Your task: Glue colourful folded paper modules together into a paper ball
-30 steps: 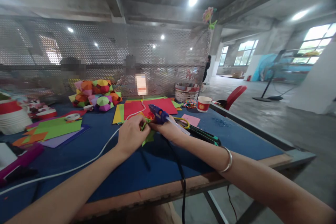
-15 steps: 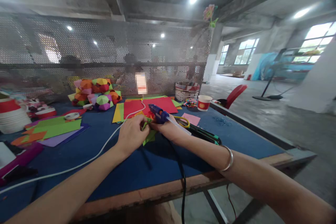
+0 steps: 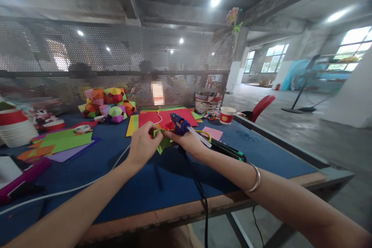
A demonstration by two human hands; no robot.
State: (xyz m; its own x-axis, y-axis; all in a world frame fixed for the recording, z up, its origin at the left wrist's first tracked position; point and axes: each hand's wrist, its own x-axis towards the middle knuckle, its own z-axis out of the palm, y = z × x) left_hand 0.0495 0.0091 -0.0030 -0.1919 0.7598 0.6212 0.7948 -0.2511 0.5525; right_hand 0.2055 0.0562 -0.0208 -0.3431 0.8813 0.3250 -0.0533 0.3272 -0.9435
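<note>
Pale-green folded paper piece [image 3: 164,145], thin and creased, sits mid-scene just above the blue-topped table [image 3: 130,193], near side of the stacked red paper sheets [image 3: 186,117]. Left hand [image 3: 144,141] has it pinched between thumb and fingers at the upper left edge. Right hand [image 3: 190,143] is closed round a blue plastic glue gun [image 3: 180,124], its fingertips meeting the paper's right edge; can't tell how firmly they press. Orange-red bits show just behind the green; can't tell whether joined to it.

Handling, as judged: paper next to weightless, soft across the flat, a bit stiffer along folds. Not slippery, but easily crushed or torn. Best hold: light fingertip pinch on a folded edge or corner, clear of any glue.

Gun looks light to moderate, rigid, likely hot at the tip; hold by the handle, mostly hidden by the hand. Clear glue stick [image 3: 200,137] pokes out its rear toward near right; black power cord [image 3: 206,205] runs down over the near table edge, may tug a little.

Right of the hands: yellow-handled scissors [image 3: 208,136], green-and-black long-handled tool [image 3: 228,150], close together. Far left: cluster of multicoloured folded-paper balls [image 3: 116,113], hollow-looking, easily dented.
</note>
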